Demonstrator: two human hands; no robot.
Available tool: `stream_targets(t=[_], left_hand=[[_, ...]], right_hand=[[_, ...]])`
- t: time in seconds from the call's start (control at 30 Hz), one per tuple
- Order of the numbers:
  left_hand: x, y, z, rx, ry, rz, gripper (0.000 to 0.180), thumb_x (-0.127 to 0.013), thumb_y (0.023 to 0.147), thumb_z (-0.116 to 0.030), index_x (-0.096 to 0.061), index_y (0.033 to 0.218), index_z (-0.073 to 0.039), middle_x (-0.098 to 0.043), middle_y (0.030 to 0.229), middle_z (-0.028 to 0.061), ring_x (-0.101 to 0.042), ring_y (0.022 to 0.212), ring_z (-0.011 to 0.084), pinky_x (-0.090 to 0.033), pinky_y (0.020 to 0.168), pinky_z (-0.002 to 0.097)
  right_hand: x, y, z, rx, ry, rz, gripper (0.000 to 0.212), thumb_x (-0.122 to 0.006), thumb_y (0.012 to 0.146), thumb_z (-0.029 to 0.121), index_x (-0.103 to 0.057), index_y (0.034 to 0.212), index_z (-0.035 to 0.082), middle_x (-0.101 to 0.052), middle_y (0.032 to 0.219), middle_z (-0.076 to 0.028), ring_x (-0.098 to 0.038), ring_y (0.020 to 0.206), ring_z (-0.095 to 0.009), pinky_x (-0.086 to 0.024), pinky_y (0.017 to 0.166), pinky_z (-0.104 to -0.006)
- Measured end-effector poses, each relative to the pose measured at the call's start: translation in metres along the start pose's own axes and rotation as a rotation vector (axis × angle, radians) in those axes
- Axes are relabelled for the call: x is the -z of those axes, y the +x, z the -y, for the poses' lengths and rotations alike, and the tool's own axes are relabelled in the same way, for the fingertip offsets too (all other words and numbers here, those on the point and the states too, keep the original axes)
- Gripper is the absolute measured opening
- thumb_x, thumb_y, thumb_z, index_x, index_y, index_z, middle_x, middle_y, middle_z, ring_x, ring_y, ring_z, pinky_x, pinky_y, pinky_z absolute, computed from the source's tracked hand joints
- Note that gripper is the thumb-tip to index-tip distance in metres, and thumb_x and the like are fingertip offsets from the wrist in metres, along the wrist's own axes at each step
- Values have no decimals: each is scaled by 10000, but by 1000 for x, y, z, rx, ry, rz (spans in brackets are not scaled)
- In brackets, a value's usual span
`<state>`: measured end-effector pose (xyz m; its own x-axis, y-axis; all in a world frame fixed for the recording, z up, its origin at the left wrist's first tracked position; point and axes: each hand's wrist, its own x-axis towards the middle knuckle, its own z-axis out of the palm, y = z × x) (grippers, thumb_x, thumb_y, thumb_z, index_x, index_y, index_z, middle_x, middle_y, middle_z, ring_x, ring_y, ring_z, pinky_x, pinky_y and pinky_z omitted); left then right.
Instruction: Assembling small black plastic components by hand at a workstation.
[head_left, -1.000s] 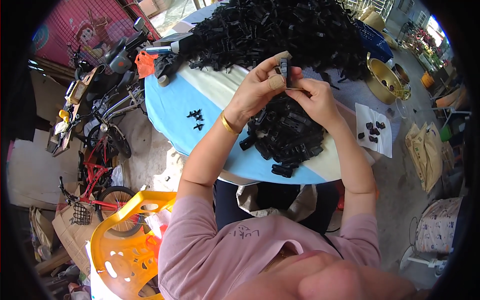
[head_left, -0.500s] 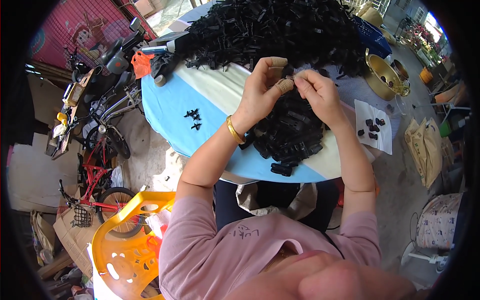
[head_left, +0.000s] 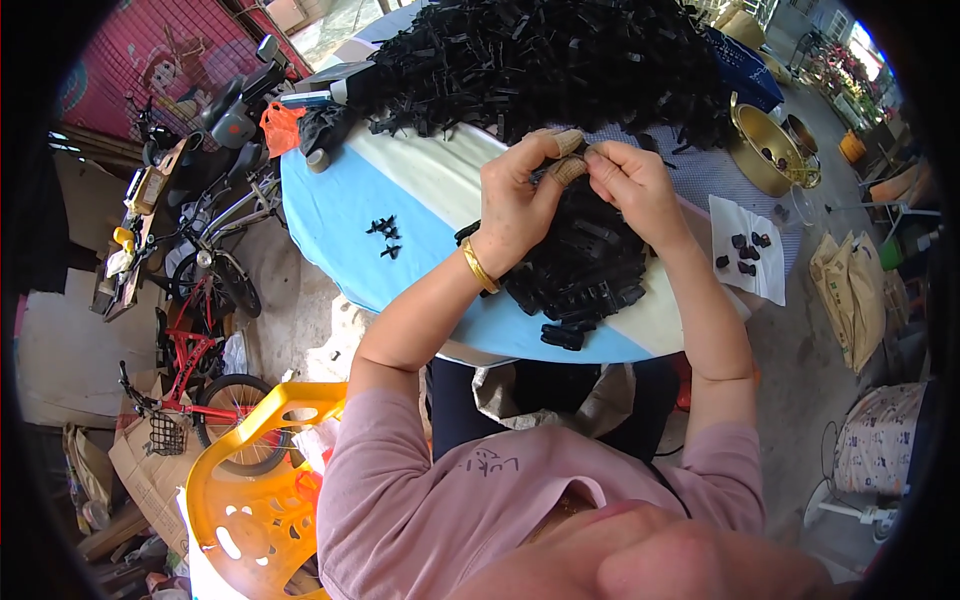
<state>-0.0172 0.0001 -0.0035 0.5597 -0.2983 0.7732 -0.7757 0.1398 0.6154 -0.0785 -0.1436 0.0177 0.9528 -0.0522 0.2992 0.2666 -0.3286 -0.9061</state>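
My left hand (head_left: 520, 200), with tan covers on thumb and index finger, pinches a small black plastic piece (head_left: 579, 150), mostly hidden by the fingertips. My right hand (head_left: 637, 190) meets it there, thumb and index finger closed on the same piece. Below both hands lies a smaller heap of black plastic pieces (head_left: 580, 260) on the blue and cream tablecloth (head_left: 340, 220). Beyond them rises a large pile of similar black pieces (head_left: 540, 60). Several tiny black parts (head_left: 385, 235) lie to the left on the blue cloth.
At the right, a white paper (head_left: 735, 215) carries several dark lumps, beside a brass-coloured pot (head_left: 755, 160). An orange bag (head_left: 283, 128) sits at the table's far left. A yellow plastic chair (head_left: 225, 500) and a red bicycle (head_left: 190, 350) stand to the left.
Both hands have shifted slightly down toward me, still fingertip to fingertip. My left hand has tilted a little, and its index finger now bends closer to the thumb.
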Motion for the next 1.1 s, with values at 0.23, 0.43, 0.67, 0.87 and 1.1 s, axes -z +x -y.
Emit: stream_targets(t=[0.23, 0.43, 0.67, 0.87, 1.1], left_hand=[[13, 17, -2, 587, -926, 0, 266, -404, 920, -105, -381, 1176, -37, -531, 1079, 187, -581, 902, 218, -484, 837, 347], [11, 14, 8, 726, -1088, 119, 330, -375, 931, -117, -371, 1249, -29, -499, 1153, 183, -547, 1016, 256, -490, 868, 361], [11, 12, -10, 571, -625, 358, 402, -402, 908, -58, -324, 1299, -13, -504, 1150, 116, -520, 1035, 167, -445, 899, 310], [4, 5, -1, 302, -472, 374, 419, -516, 843, 22, -364, 1233, 12, -491, 1158, 104, -507, 1047, 163, -415, 920, 292], [3, 6, 1, 418, -724, 224, 330, -526, 838, 24, -402, 1144, 5, -523, 1085, 100, -519, 973, 130, -443, 842, 252]], right_hand=[[1, -1, 10, 417, -319, -198, 174, -667, 759, 80, -589, 896, 6, -550, 662, 1, -449, 564, -38, -363, 487, -182], [8, -1, 6, 571, -186, -201, 110, -655, 761, 38, -601, 851, 7, -612, 732, -25, -550, 633, -55, -417, 546, -173], [5, -1, 2, 309, -56, -159, 115, -667, 772, 79, -595, 829, 10, -606, 746, -8, -541, 652, -47, -433, 577, -174], [2, 3, -2, 207, -119, -165, 143, -649, 797, 142, -590, 818, 13, -579, 713, 17, -483, 611, -25, -389, 528, -154], [6, 0, 5, 0, 159, 6, 195, -527, 878, 163, -608, 807, 0, -512, 614, 21, -437, 565, -33, -354, 499, -185]])
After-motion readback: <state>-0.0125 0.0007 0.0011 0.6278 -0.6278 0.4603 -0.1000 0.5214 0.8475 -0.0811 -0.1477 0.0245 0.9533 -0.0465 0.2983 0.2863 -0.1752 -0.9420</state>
